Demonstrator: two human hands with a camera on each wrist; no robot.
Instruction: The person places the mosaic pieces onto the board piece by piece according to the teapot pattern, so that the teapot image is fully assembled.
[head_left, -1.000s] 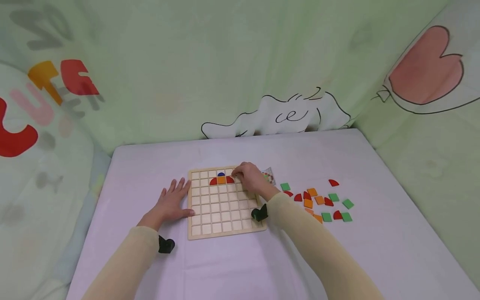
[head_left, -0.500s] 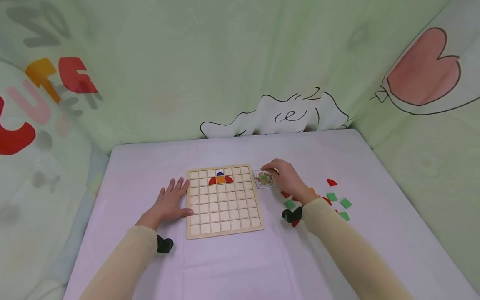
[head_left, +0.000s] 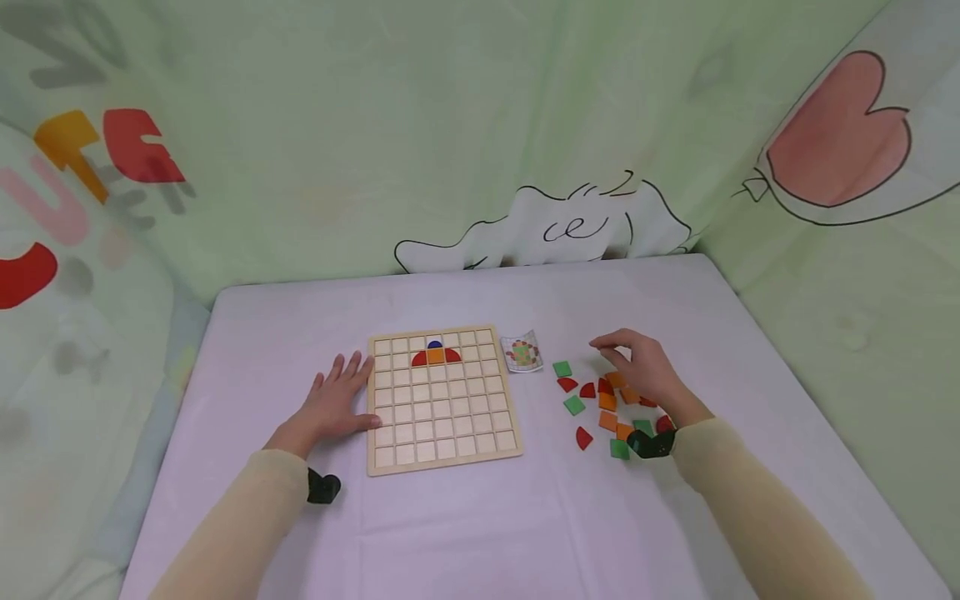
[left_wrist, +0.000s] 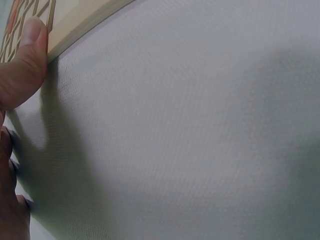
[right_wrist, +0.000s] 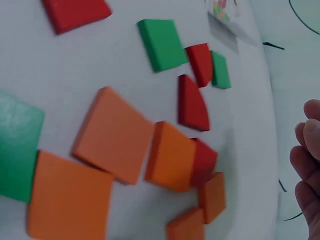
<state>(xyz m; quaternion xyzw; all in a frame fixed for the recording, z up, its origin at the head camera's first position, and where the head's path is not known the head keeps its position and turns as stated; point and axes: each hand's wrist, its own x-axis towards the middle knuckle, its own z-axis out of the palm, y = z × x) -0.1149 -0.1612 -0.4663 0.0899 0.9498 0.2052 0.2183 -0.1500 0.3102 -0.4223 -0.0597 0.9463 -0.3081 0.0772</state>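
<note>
My left hand (head_left: 337, 398) lies spread at the left side of a wooden grid board (head_left: 444, 408). In the left wrist view its thumb (left_wrist: 31, 55) rests on the board's rim. Near the board's far side sit a blue half-round piece (head_left: 435, 344), an orange square tile (head_left: 436, 357) and a red quarter-round tile (head_left: 452, 356) on each side of the orange one. Over the loose tiles at the right hovers my right hand (head_left: 647, 367), fingers loosely bent, with nothing visible in them. Its fingers (right_wrist: 312, 145) show at the right edge of the right wrist view.
Right of the board lies a small printed pattern card (head_left: 521, 352). Several loose tiles are scattered beyond it: orange squares (head_left: 608, 420), green squares (head_left: 574, 406) and red quarter-rounds (head_left: 583, 437). A printed cloth wall (head_left: 337, 167) stands behind the table (head_left: 465, 533).
My right hand has moved right, from the board's far side, past the pattern card, to above the loose tiles. The left hand stays at the board's edge.
</note>
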